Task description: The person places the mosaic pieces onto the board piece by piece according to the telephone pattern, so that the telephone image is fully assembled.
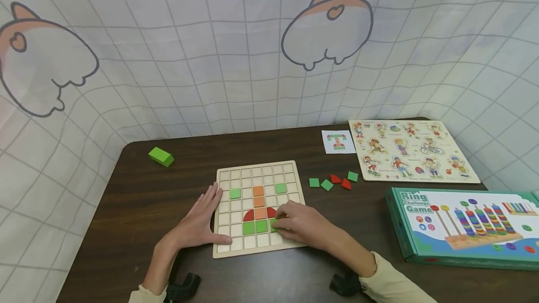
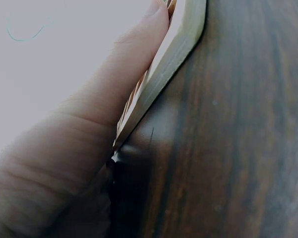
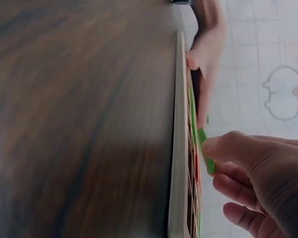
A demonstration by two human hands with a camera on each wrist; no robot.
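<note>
A light wooden grid board lies on the dark table. Orange squares run down its middle, with red pieces and green squares around their lower end; single green squares sit higher at either side. My left hand rests at the board's left edge, fingers extended and thumb across the lower left corner. In the left wrist view that thumb lies along the board's side. Over the grid, my right hand pinches a green square tile between thumb and fingers, tilted above the board in the right wrist view.
Loose green tiles and red pieces lie right of the board. Behind them are a pattern card and a picture puzzle board. A ring game box stands at right, a green block at far left.
</note>
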